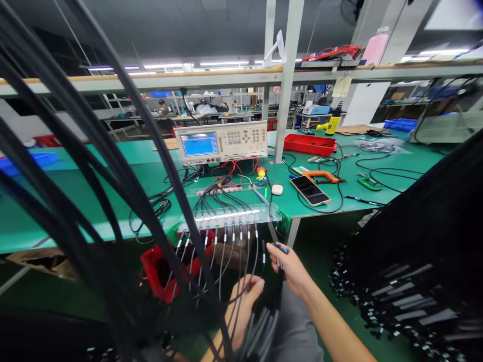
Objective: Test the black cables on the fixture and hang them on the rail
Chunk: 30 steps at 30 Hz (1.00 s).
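Note:
My right hand (290, 267) is closed around several black cables whose blue-tipped connectors (281, 248) poke out past the fingers. To its left, lower down, my left hand (243, 301) is closed in a pinch on a black cable; the exact grip is partly hidden by hanging cables. A cable end with a white label (263, 258) stands upright between the two hands. Just beyond them, a clear test fixture (226, 217) on the bench edge has a row of labelled cables plugged into its front. A bundle of grey-black cables (260, 334) lies over my lap.
Behind the fixture stands a bench meter (241, 141) with a lit blue screen. A phone (310, 190), an orange clamp (323, 176) and a red tray (309, 144) lie to the right. Thick black cables (124, 201) hang close at left; a cable mass (411, 241) hangs at right. A red bin (160, 281) sits below.

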Each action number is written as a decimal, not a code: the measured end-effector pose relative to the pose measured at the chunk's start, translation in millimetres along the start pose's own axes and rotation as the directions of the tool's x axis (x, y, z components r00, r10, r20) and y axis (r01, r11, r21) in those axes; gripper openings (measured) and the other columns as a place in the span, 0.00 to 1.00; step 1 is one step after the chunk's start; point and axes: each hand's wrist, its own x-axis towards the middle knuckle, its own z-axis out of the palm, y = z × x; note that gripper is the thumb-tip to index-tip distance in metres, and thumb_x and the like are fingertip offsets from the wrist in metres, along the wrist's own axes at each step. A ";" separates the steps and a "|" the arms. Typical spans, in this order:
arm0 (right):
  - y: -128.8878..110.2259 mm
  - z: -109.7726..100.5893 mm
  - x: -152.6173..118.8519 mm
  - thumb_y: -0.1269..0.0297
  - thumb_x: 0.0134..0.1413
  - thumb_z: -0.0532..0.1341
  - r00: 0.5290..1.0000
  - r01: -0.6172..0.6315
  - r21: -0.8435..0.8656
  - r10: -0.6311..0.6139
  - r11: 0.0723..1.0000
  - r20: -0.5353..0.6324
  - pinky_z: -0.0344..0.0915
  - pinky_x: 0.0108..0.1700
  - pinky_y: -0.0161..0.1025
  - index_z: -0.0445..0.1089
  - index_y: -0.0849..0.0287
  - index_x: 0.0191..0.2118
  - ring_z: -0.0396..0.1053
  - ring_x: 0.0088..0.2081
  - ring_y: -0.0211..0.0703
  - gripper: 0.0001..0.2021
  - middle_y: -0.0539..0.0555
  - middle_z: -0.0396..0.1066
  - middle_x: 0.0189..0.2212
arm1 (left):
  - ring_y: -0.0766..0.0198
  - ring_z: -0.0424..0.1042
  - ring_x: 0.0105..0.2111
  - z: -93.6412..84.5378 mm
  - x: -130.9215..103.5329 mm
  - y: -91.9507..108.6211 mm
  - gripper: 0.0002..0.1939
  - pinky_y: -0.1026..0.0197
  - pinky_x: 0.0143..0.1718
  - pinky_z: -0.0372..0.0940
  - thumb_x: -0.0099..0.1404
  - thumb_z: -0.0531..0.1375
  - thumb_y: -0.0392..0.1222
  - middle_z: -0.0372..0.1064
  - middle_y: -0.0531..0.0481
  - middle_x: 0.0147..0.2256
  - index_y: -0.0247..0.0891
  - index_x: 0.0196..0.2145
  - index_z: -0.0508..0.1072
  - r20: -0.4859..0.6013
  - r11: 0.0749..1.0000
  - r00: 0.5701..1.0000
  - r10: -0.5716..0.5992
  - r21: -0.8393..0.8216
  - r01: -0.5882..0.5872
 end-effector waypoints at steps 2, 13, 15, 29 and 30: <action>0.2 1.7 1.1 0.48 0.40 0.70 0.999 0.033 -0.071 -0.032 0.997 0.010 0.45 0.19 0.31 0.70 0.61 0.26 0.51 0.15 0.29 0.19 0.42 0.55 0.13 | 0.61 0.64 0.26 2.9 3.2 -2.1 0.20 0.58 0.31 0.59 0.42 0.67 0.60 0.66 0.53 0.20 0.40 0.21 0.76 0.007 0.999 0.999 0.047 -0.013 -0.047; -19.2 -6.9 35.0 0.53 0.39 0.70 0.975 0.126 0.073 -0.109 0.989 -0.193 0.45 0.17 0.30 0.75 0.64 0.31 0.53 0.14 0.26 0.18 0.51 0.71 0.21 | 0.65 0.63 0.24 -6.2 22.7 -12.3 0.25 0.60 0.27 0.58 0.40 0.68 0.61 0.65 0.55 0.22 0.39 0.31 0.78 -0.127 0.996 0.990 0.053 -0.060 -0.061; -21.3 -6.5 39.5 0.53 0.39 0.70 0.976 0.113 0.087 -0.094 0.990 -0.198 0.45 0.16 0.30 0.75 0.65 0.30 0.53 0.14 0.26 0.18 0.51 0.70 0.20 | 0.65 0.63 0.24 -6.6 23.2 -11.6 0.25 0.60 0.27 0.58 0.40 0.68 0.60 0.64 0.55 0.21 0.39 0.31 0.78 -0.129 0.996 0.990 0.050 -0.067 -0.059; -30.6 10.4 40.1 0.59 0.35 0.69 0.945 0.143 0.160 -0.087 0.977 -0.315 0.46 0.17 0.31 0.73 0.65 0.25 0.51 0.16 0.27 0.13 0.49 0.67 0.18 | 0.60 0.70 0.32 -9.7 9.3 -2.3 0.20 0.58 0.40 0.65 0.46 0.69 0.54 0.72 0.52 0.29 0.40 0.34 0.78 -0.061 0.995 0.998 0.018 -0.096 -0.023; -31.2 11.5 40.8 0.59 0.35 0.69 0.942 0.148 0.165 -0.089 0.975 -0.323 0.45 0.17 0.31 0.73 0.64 0.24 0.51 0.16 0.27 0.13 0.49 0.66 0.17 | 0.60 0.70 0.32 -9.5 9.5 -2.7 0.20 0.58 0.40 0.65 0.46 0.69 0.54 0.72 0.52 0.30 0.40 0.34 0.78 -0.059 0.995 0.998 0.014 -0.097 -0.019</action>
